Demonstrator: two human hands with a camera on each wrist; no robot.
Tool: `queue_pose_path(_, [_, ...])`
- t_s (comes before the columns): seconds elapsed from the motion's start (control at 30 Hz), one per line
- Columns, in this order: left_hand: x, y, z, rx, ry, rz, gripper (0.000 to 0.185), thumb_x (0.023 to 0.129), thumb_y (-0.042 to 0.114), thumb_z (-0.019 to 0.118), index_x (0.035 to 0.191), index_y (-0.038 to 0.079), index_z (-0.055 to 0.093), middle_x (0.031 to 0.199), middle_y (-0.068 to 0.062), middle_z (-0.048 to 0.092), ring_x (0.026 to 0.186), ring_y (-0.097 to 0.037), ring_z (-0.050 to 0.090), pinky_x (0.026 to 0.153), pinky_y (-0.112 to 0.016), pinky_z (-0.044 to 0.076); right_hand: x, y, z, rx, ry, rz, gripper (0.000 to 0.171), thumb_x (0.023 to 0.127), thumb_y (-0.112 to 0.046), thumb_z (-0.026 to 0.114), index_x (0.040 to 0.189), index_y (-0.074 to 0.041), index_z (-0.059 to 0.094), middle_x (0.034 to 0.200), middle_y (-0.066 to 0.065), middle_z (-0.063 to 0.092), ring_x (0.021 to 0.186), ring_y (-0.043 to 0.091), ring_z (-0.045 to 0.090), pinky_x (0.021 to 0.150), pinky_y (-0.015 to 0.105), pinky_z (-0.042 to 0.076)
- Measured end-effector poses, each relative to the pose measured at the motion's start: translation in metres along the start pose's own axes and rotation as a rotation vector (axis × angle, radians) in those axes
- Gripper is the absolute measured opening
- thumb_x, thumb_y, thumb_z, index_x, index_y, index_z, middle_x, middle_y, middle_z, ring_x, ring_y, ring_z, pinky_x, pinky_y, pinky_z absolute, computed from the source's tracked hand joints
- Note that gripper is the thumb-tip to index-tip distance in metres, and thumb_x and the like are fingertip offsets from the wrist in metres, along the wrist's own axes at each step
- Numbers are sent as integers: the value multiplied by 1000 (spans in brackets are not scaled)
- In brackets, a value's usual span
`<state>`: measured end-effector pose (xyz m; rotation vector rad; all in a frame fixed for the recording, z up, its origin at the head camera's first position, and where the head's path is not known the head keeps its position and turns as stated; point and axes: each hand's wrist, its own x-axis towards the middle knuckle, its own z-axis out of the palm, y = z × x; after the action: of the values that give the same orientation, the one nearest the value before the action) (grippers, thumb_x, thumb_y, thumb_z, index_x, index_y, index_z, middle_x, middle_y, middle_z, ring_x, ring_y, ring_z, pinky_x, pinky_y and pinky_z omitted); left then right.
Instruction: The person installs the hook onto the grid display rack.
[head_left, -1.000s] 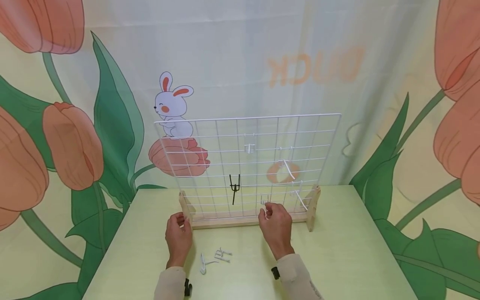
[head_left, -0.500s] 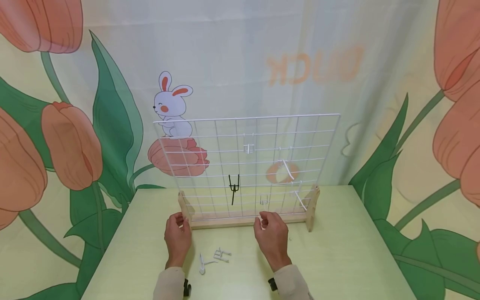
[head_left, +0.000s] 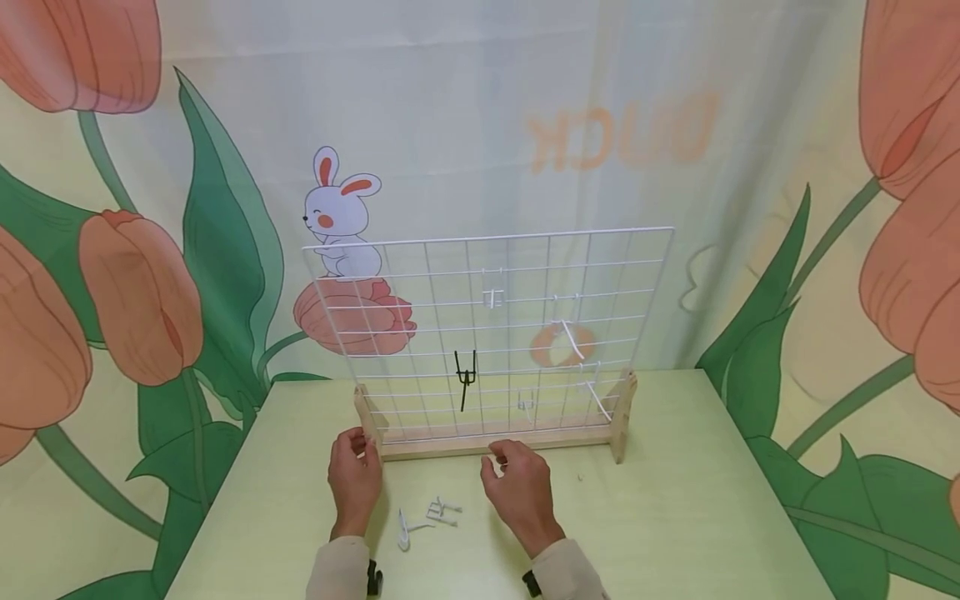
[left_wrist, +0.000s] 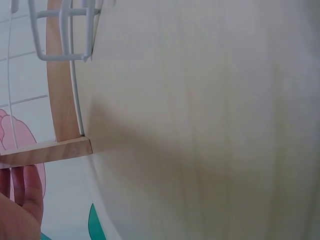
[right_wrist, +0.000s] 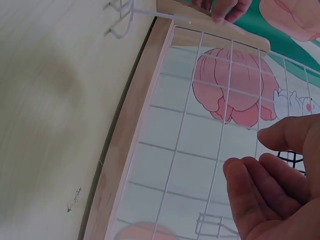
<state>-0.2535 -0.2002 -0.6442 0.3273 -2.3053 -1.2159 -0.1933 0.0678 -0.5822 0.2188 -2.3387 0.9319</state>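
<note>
Right hand (head_left: 517,492) drawn back from wire grid (head_left: 487,333) toward loose hooks (head_left: 431,515) on table (head_left: 675,517) — fingers loosely curled, holding nothing. Left hand (head_left: 354,477) unchanged — fingers at wooden stand (head_left: 369,423) end, grip unclear.

Looks like a staged demo/recording booth: cartoon tulip-and-bunny backdrop (head_left: 345,212) hung behind a small green bench (head_left: 675,517), no room furnishings.

Your pale green table (head_left: 675,500) fills the lower middle of the frame; on it stands the wooden stand (head_left: 495,442) with its wire grid, and loose white hooks (head_left: 431,515) lie toward the lower left.
</note>
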Motion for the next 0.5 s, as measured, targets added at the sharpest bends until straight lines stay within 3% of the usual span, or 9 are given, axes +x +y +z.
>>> queue_pose_path(0.2, [0,0,1,2,0,-7,28,105,11,62,130,0,58,119,-19,65,109,-36,71,91,-54,61,-5,-6,4,-50,-124,-24,18,84,-15,87,100,-12,79,89,2,77,79,15,72,72,33,60])
queue_pose_path(0.5, [0,2,0,0,-17,-27,28,106,12,61,131,1,57,121,-19,65,111,-37,70,92,-54,61,-10,-15,13,32,-373,-31,24,87,-13,82,111,-8,77,104,3,79,95,19,76,81,34,62])
